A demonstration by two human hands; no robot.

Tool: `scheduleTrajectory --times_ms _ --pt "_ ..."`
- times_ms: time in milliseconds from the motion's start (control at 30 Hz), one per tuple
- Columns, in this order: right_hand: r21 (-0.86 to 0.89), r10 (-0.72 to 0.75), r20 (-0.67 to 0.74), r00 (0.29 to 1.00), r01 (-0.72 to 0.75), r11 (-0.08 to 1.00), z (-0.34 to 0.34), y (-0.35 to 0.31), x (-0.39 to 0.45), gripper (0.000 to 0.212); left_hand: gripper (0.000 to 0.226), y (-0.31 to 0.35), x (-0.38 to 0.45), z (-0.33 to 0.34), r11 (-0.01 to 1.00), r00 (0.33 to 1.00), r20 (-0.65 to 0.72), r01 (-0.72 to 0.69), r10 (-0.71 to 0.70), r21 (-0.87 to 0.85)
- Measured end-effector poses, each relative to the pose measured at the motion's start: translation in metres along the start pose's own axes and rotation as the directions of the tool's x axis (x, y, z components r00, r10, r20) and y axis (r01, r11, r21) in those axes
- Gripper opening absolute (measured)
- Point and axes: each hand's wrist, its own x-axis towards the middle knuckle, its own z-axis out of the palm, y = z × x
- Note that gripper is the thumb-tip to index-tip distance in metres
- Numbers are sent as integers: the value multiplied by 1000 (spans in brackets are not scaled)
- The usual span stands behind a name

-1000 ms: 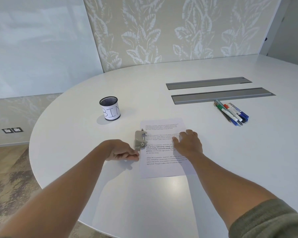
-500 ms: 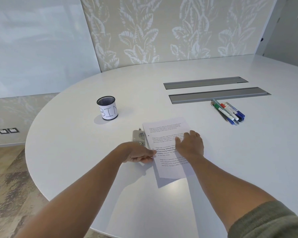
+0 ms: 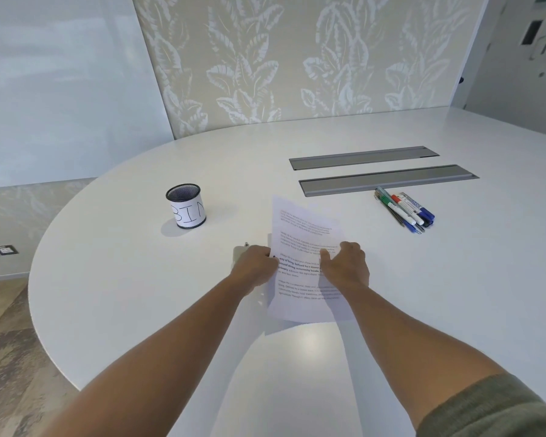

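A printed sheet of paper (image 3: pixel 300 228) is lifted off the white table (image 3: pixel 133 285), tilted up, with its shadow beneath its lower edge. My left hand (image 3: pixel 254 266) pinches the sheet's left edge. My right hand (image 3: pixel 347 266) holds the right side, thumb on the printed face. A small grey hole punch (image 3: pixel 238 251) lies on the table just behind my left hand, mostly hidden by it.
A black mesh cup labelled BIN (image 3: pixel 186 206) stands to the left rear. Several markers and pens (image 3: pixel 404 209) lie in a bunch at the right. Two grey cable slots (image 3: pixel 385 179) run across the table behind the paper. The table edge curves at the left.
The sheet lay flat under my right hand; now both hands have raised it off the table. My left hand moved right from beside the hole punch to the sheet's edge.
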Motion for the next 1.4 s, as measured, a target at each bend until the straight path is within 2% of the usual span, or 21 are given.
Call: scheduleTrajectory --times_ms 67,133,267,433,500,567,667,800,1067,1400 --pt "99 77 -14 997 -75 992 -6 -4 6 59 25 -1 3 -3 999 995 -85 -46 46 5" --pt "212 135 -6 991 -131 968 -12 -6 13 63 24 0 7 -7 998 991 -114 -68 69 18" --pt "348 159 40 986 -163 923 -21 -10 23 63 23 2 14 -15 996 984 -155 -93 89 -16" --pt "643 223 117 968 -245 726 -27 -17 27 71 24 3 20 -23 988 971 -197 -150 138 -47" --pt "723 216 121 969 -235 650 -27 -17 29 58 27 4 23 -25 985 963 -222 -165 150 -50" --pt "782 202 119 972 -217 584 -28 -17 30 35 29 6 25 -28 984 956 -248 -173 157 -46" --pt "800 197 87 977 -186 571 -31 -18 29 20 31 6 29 -31 986 953 -264 -162 145 -44" --pt "774 186 55 981 -159 613 -36 -18 30 23 31 6 35 -34 986 956 -262 -153 131 -65" --pt "821 179 28 984 -124 557 -38 -15 31 22 25 11 44 -36 975 961 -267 -128 76 -184" --pt "796 116 44 992 -105 596 -42 -4 28 19 26 32 60 -48 924 967 -234 -177 100 -339"
